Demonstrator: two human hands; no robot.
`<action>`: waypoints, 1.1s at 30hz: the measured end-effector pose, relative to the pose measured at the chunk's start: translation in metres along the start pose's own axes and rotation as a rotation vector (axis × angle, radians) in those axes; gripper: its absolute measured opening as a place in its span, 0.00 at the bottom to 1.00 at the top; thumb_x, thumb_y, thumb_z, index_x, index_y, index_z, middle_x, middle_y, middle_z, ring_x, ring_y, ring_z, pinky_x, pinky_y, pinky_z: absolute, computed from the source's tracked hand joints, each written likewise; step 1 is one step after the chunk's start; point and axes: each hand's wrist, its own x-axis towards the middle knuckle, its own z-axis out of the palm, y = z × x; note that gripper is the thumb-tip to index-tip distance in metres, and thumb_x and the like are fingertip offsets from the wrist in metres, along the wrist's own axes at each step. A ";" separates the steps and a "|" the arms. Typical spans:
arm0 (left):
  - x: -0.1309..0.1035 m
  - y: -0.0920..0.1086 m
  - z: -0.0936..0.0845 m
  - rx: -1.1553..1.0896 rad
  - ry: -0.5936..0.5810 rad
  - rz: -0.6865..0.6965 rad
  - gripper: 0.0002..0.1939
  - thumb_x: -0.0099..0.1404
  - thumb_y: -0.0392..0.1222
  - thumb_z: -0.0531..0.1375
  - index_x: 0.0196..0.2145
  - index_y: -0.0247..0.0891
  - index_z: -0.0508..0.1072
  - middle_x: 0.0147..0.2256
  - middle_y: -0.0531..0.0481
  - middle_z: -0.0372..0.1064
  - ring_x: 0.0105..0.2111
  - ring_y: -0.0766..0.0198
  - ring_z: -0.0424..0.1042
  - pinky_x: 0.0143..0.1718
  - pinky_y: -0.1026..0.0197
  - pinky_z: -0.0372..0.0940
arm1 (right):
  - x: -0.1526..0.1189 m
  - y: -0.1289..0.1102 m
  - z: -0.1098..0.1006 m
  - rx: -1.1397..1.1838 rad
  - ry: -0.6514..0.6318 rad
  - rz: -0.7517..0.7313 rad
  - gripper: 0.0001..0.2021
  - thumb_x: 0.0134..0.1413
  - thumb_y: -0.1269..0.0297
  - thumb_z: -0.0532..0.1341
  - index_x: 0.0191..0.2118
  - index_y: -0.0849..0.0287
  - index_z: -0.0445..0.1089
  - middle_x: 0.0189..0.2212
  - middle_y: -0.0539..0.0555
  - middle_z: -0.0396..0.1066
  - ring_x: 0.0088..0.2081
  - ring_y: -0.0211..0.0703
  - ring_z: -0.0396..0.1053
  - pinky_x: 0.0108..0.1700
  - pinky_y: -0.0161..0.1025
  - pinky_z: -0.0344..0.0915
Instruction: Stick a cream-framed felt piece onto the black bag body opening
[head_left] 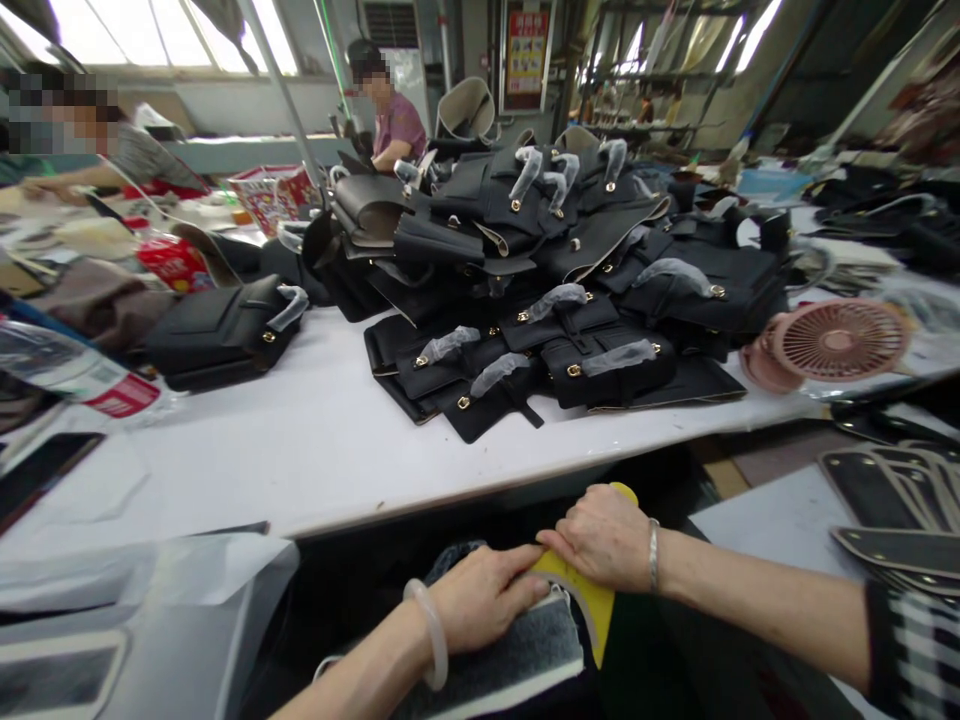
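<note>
At the bottom middle, a curved yellow piece (600, 615) with a pale inner edge arches over the end of a dark, fuzzy panel (525, 655) with white edges. My right hand (606, 538) is closed round the upper part of the yellow piece. My left hand (480, 600) grips the panel near its far end, with the fingertips against the yellow piece; its thumb is hidden. Beyond both hands, on the white table (300, 440), lies a heap of black bags (517, 230) with plastic-wrapped handles and gold-coloured buckles.
A single black bag (225, 330) sits left of the heap, near a plastic bottle (82, 370) and a phone (45, 475). On the right stand a pink fan (836, 340) and dark strap pieces (892, 500). Two people (397, 120) are across the table.
</note>
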 end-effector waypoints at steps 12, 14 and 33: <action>0.001 -0.006 0.006 0.064 0.009 0.051 0.19 0.73 0.53 0.48 0.47 0.43 0.74 0.37 0.47 0.77 0.36 0.54 0.77 0.39 0.60 0.64 | -0.016 -0.020 0.010 0.017 -0.056 0.179 0.28 0.73 0.57 0.43 0.27 0.55 0.74 0.25 0.53 0.76 0.26 0.49 0.74 0.25 0.42 0.49; 0.001 -0.007 0.009 0.095 0.020 0.055 0.20 0.73 0.54 0.47 0.46 0.44 0.74 0.36 0.47 0.77 0.35 0.53 0.76 0.38 0.60 0.64 | -0.018 -0.026 0.011 0.025 -0.078 0.227 0.29 0.73 0.57 0.42 0.28 0.55 0.74 0.25 0.53 0.76 0.26 0.49 0.74 0.26 0.42 0.49; 0.015 -0.001 0.001 -0.154 -0.003 -0.042 0.17 0.60 0.43 0.55 0.36 0.36 0.83 0.22 0.53 0.70 0.23 0.65 0.62 0.27 0.64 0.57 | -0.053 -0.057 0.021 0.331 -0.063 0.505 0.33 0.69 0.54 0.35 0.27 0.61 0.73 0.26 0.66 0.74 0.28 0.56 0.71 0.31 0.44 0.46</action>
